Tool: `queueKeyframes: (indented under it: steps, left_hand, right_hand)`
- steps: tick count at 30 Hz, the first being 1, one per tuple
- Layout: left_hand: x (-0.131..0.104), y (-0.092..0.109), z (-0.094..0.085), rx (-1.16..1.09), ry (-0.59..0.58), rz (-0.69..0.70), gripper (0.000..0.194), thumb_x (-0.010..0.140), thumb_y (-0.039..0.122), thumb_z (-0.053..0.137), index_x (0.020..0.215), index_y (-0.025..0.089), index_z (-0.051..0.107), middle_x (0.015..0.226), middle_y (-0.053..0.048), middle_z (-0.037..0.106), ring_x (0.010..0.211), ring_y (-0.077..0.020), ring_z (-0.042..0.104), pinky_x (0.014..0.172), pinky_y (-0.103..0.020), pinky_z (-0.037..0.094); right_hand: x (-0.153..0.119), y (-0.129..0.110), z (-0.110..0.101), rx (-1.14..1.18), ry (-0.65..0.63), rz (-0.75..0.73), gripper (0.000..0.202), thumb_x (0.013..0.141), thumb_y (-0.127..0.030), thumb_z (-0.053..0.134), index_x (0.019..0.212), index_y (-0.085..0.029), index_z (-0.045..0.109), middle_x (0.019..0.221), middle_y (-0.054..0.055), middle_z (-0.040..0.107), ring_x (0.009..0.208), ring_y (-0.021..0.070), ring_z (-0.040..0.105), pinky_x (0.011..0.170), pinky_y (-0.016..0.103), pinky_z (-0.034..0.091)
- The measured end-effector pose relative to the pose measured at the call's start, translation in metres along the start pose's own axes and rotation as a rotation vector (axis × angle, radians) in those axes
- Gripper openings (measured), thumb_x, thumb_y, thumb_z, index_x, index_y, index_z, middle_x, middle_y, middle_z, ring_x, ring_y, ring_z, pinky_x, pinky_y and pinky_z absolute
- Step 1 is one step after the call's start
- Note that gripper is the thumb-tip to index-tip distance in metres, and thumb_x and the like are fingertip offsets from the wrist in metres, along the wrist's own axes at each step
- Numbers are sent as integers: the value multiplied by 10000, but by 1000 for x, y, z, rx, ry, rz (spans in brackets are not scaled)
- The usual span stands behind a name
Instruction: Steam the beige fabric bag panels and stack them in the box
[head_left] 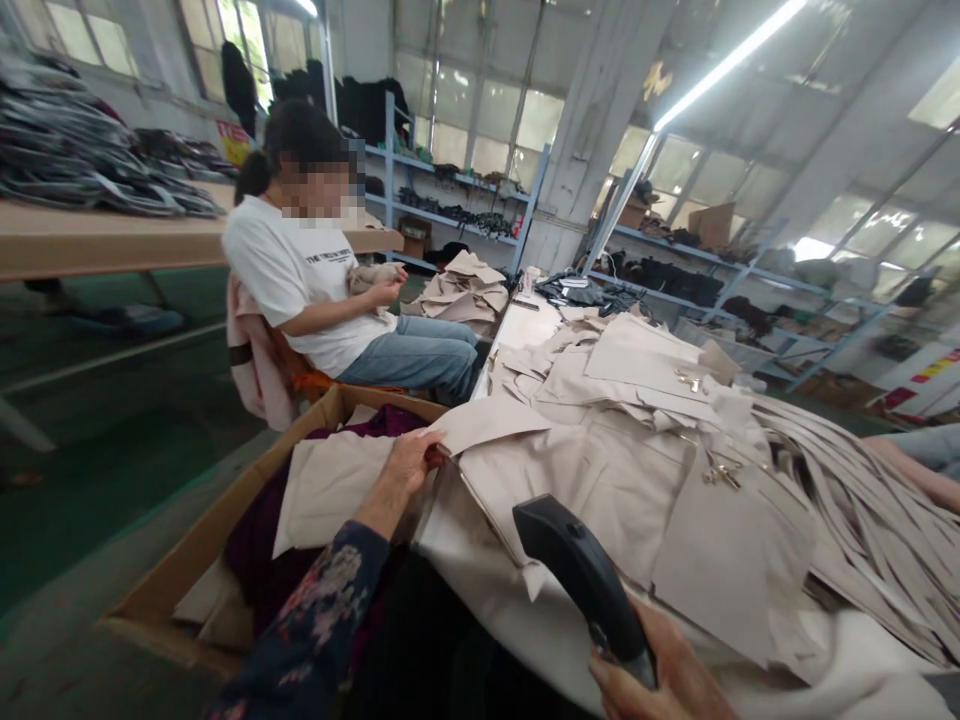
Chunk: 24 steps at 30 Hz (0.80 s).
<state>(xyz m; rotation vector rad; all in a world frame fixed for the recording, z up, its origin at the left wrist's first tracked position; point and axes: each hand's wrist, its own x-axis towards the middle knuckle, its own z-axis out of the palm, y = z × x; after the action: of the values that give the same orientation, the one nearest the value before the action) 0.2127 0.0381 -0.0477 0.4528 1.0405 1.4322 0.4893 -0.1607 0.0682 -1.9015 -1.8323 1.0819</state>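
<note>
My left hand [411, 462] grips the edge of a beige fabric piece [491, 422] at the near left corner of the table, its fingers closed. At the bottom, my right hand [660, 665] is wrapped round the handle of a black handheld tool [581, 570], which is held above the near edge of the beige pile [555, 470]. Metal clasps [721, 474] lie on the pieces to the right. Long beige strips [862, 490] spread over the right side.
A cardboard box [172, 570] with beige and purple fabric stands left of the table. Beyond it a person [307, 270] in a white shirt sits holding something beige. Another person's arm [911, 475] shows at the right edge. Blue shelves [457, 205] line the back.
</note>
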Motion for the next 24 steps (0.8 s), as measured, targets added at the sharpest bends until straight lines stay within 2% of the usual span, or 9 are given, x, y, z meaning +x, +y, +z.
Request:
queueKeyframes:
  steps: [3, 7, 11, 13, 15, 19, 24]
  left_hand:
    - [-40, -1, -2, 62, -66, 28, 223, 576, 170, 745, 756, 123, 621, 668, -9, 638, 508, -98, 544, 425, -183, 436]
    - [-85, -18, -3, 140, -89, 127, 382, 540, 267, 778, 850, 121, 608, 708, 3, 627, 593, -125, 568, 536, -238, 488]
    - [-123, -38, 6, 467, 58, 404, 254, 677, 353, 681, 767, 146, 563, 672, 25, 569, 608, -112, 524, 569, -225, 433]
    - [-143, -44, 15, 665, 138, 539, 213, 730, 346, 627, 705, 163, 519, 626, 38, 516, 579, -99, 477, 548, -212, 386]
    - [-160, -48, 25, 769, 192, 635, 223, 759, 329, 589, 654, 182, 458, 580, 49, 458, 547, -93, 432, 532, -207, 353]
    - [-180, -58, 36, 830, 253, 710, 249, 779, 310, 556, 630, 204, 388, 528, 62, 395, 497, -94, 390, 508, -207, 323]
    - [-190, -74, 38, 933, 283, 844, 210, 789, 311, 555, 664, 209, 420, 543, 50, 435, 482, -107, 411, 526, -224, 337]
  right_hand:
    - [-12, 8, 0, 83, -55, 10, 75, 759, -250, 519, 797, -186, 510, 563, -43, 524, 506, 132, 534, 505, 218, 431]
    - [-36, 14, -1, 156, -70, -1, 77, 748, -210, 525, 806, -184, 484, 544, -62, 494, 452, 111, 495, 450, 203, 409]
    - [-67, 12, -1, 106, -5, 63, 66, 728, -205, 544, 790, -183, 538, 577, -44, 515, 487, 117, 496, 490, 215, 405]
    - [-80, 10, 0, 60, 28, 88, 93, 717, -204, 554, 807, -185, 569, 614, -33, 530, 549, 130, 510, 532, 220, 411]
    - [-90, 8, 3, 14, 64, 84, 167, 699, -198, 566, 862, -187, 597, 669, -20, 554, 630, 147, 527, 586, 226, 418]
    - [-104, 4, 8, -27, 102, 105, 311, 707, -216, 565, 1014, -197, 610, 734, -9, 589, 699, 163, 530, 616, 233, 406]
    - [-113, -1, 9, -98, 116, 129, 239, 693, -241, 588, 928, -207, 608, 674, -20, 584, 619, 158, 510, 598, 249, 392]
